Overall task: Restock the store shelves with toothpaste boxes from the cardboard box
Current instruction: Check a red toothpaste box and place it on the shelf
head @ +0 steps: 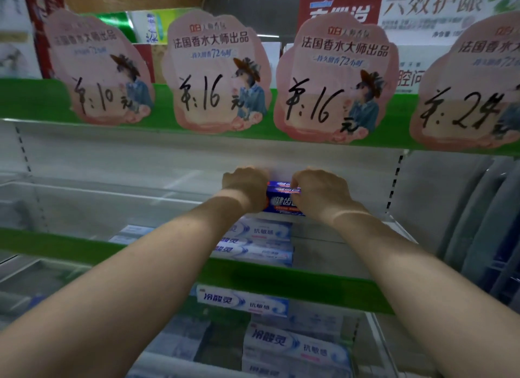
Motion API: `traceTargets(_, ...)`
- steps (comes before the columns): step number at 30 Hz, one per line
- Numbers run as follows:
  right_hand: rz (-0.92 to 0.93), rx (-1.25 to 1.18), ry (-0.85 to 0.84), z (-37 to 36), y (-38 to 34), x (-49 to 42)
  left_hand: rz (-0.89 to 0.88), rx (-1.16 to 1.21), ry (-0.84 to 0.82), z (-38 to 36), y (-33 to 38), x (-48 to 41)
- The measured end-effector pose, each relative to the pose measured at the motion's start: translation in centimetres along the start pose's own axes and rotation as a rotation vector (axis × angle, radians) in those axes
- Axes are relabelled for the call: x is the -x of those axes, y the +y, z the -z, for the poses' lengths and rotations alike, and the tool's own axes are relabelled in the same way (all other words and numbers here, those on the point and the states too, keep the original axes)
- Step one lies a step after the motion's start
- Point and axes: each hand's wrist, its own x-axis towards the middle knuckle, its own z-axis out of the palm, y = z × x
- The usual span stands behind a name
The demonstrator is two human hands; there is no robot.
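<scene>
Blue toothpaste boxes (281,199) form a small stack deep on the middle shelf. My left hand (246,185) grips the stack's left end and my right hand (318,192) grips its right end, both with curled fingers. White toothpaste boxes (259,241) lie stacked on the shelf in front of and below the blue ones. More white boxes (295,346) fill the lower shelf. The cardboard box is out of view.
Pink price cards (219,73) hang from the green edge (33,102) of the upper shelf, just above my hands. A green front rail (281,284) bounds the middle shelf. Clear dividers (84,197) stand to the left. A grey upright panel (439,197) closes the right side.
</scene>
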Motion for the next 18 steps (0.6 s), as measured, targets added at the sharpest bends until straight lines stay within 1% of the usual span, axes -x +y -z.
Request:
traceTargets(2, -0.002, -0.09, -0.005, 0.5, -1.6, -0.1, 0.085, 0.011, -0.004, 0.6, -0.1, 0.1)
traceTargets(4, -0.052, -0.216, -0.029, 1.3, -3.5, -0.2, 0.198, 0.069, -0.001, 1.5, -0.4, 0.7)
traceTargets(6, -0.113, -0.394, -0.022, 1.9, -5.2, 0.1, 0.293, 0.164, 0.057, 2.3, -1.1, 2.0)
traceTargets(8, -0.098, -0.608, 0.037, 1.9, -7.0, 1.1, 0.368, 0.295, 0.184, 2.9, -2.2, 4.2)
traceTargets(10, -0.028, -0.769, 0.077, 1.4, -9.3, 2.3, 0.445, 0.416, 0.35, 3.3, -3.5, 7.3)
traceTargets(14, 0.08, -0.958, 0.093, 0.6, -14.4, 4.7, 0.598, 0.575, 0.694, 3.5, -6.3, 13.3)
traceTargets(16, 0.129, -1.05, 0.101, 0.3, -16.9, 6.3, 0.673, 0.642, 0.842, 3.2, -8.0, 16.7)
traceTargets(18, 0.173, -1.117, 0.089, -0.2, -19.1, 7.8, 0.736, 0.708, 0.955, 3.0, -9.5, 20.1)
